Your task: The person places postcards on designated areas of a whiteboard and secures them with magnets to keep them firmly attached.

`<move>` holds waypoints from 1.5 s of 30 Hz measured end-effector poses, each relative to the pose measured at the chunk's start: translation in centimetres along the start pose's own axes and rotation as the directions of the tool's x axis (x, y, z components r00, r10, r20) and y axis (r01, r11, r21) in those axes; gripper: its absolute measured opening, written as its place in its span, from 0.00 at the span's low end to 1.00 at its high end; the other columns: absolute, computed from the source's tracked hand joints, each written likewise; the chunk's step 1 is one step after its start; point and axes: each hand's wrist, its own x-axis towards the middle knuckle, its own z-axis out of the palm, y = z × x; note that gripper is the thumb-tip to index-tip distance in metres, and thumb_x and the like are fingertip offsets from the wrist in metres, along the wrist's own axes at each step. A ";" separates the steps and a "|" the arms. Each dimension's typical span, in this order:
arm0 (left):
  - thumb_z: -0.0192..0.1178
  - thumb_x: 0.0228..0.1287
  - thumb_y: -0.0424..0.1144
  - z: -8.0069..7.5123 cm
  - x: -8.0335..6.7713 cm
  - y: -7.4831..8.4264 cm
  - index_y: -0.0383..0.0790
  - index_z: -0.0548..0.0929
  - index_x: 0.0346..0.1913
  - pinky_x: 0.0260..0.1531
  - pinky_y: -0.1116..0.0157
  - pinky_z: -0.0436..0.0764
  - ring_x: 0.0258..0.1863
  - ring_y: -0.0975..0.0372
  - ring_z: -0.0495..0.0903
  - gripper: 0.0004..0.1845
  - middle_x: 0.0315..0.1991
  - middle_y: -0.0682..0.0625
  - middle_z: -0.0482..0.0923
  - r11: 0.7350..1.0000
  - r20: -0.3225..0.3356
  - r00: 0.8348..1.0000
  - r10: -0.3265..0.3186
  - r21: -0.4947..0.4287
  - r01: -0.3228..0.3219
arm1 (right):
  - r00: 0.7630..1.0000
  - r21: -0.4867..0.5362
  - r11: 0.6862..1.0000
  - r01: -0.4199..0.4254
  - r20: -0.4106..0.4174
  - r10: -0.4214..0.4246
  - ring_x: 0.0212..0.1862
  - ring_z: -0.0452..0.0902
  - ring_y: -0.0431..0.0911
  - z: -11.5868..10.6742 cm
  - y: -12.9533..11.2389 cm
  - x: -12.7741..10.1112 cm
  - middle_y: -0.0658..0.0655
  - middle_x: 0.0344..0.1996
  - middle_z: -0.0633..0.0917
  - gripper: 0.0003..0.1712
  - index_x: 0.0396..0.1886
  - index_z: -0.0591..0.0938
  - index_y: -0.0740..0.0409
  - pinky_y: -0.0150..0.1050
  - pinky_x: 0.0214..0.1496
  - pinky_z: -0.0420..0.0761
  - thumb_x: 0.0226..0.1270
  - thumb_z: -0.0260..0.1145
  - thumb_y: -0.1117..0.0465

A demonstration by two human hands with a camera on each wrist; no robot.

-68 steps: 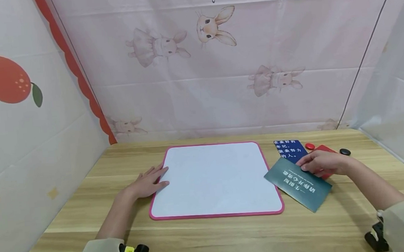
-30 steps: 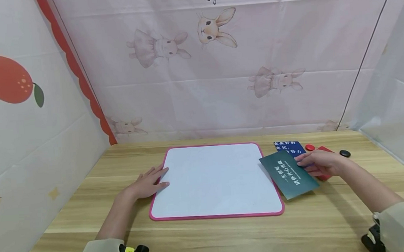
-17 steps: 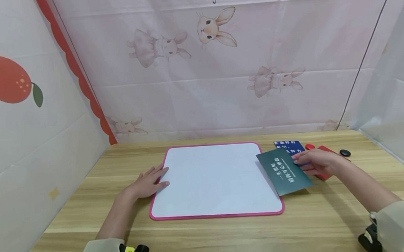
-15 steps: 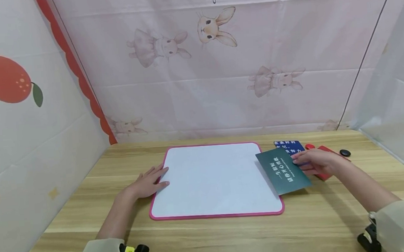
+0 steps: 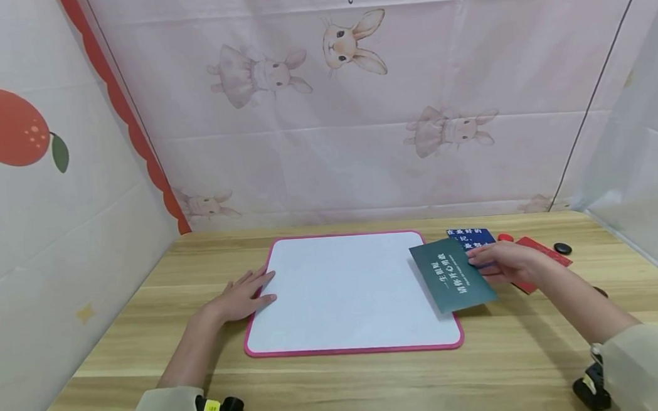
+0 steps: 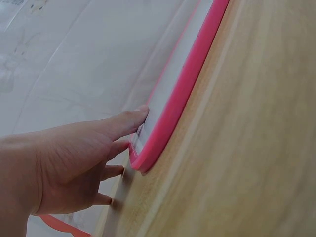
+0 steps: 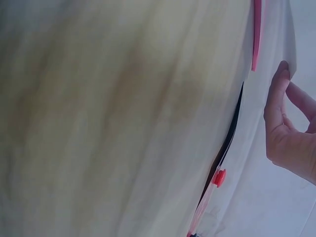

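While the left hand (image 5: 238, 299) splays against the whiteboard (image 5: 345, 292), the right hand (image 5: 506, 262) pinches a green card (image 5: 451, 278).

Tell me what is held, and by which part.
The right hand pinches the green card by its right edge; the left hand rests on the whiteboard.

Tabletop booth: rabbit-print backdrop (image 5: 357, 109), fruit-print side sheet (image 5: 75, 215), wood-grain table (image 5: 351, 389).

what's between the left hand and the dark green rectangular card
The bare white surface of the pink-rimmed rectangular whiteboard separates the left hand from the card in the head view.
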 end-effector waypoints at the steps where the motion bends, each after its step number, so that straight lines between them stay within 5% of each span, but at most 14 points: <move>1: 0.52 0.64 0.52 0.0 0.0 0.0 0.39 0.57 0.70 0.59 0.38 0.35 0.68 0.42 0.40 0.36 0.71 0.39 0.45 1.000 0.001 1.000 0.000 0.001 0.000 | 1.000 0.003 1.000 0.001 0.001 -0.001 0.37 0.82 0.49 0.1 -0.1 0.0 0.55 0.32 0.84 0.08 0.42 0.79 0.58 0.42 0.46 0.78 0.67 0.55 0.66; 11: 0.52 0.65 0.52 -0.1 0.0 0.0 0.39 0.57 0.70 0.59 0.38 0.35 0.68 0.42 0.39 0.36 0.71 0.39 0.45 1.000 0.001 1.000 -0.002 0.007 0.002 | 1.000 0.030 1.000 0.006 -0.018 -0.006 0.34 0.82 0.46 0.8 -0.3 0.2 0.53 0.31 0.84 0.06 0.39 0.79 0.57 0.39 0.43 0.79 0.67 0.55 0.66; 19: 0.52 0.64 0.53 0.0 0.0 0.0 0.39 0.57 0.70 0.59 0.38 0.36 0.68 0.42 0.40 0.36 0.70 0.39 0.46 1.000 -0.002 1.000 -0.001 0.012 0.001 | 0.999 0.045 0.999 0.004 -0.046 -0.002 0.34 0.81 0.46 1.5 -0.5 0.4 0.53 0.31 0.84 0.15 0.52 0.74 0.64 0.39 0.43 0.79 0.67 0.56 0.65; 25: 0.52 0.64 0.54 0.0 0.1 0.0 0.39 0.58 0.70 0.59 0.38 0.36 0.67 0.42 0.40 0.37 0.70 0.39 0.46 1.000 -0.005 1.000 0.000 0.012 0.000 | 0.999 0.057 0.998 0.007 -0.044 -0.005 0.34 0.81 0.47 1.9 -0.7 0.5 0.54 0.31 0.83 0.14 0.51 0.75 0.62 0.39 0.43 0.79 0.67 0.56 0.66; 31: 0.52 0.63 0.54 0.1 0.2 -0.2 0.39 0.58 0.70 0.59 0.38 0.36 0.67 0.42 0.40 0.37 0.70 0.39 0.46 1.000 -0.004 1.000 0.002 0.009 -0.002 | 0.998 0.057 0.998 0.008 -0.057 -0.005 0.36 0.81 0.48 2.4 -0.9 0.7 0.54 0.31 0.83 0.24 0.61 0.67 0.67 0.40 0.44 0.79 0.67 0.56 0.66; 45: 0.52 0.64 0.53 0.0 0.2 -0.2 0.39 0.57 0.70 0.58 0.38 0.36 0.68 0.42 0.40 0.36 0.71 0.39 0.45 1.000 -0.003 1.000 0.008 0.011 -0.008 | 0.998 0.072 0.997 0.022 -0.055 -0.018 0.37 0.81 0.48 3.3 -1.3 1.2 0.53 0.32 0.83 0.26 0.63 0.64 0.69 0.40 0.44 0.79 0.67 0.56 0.66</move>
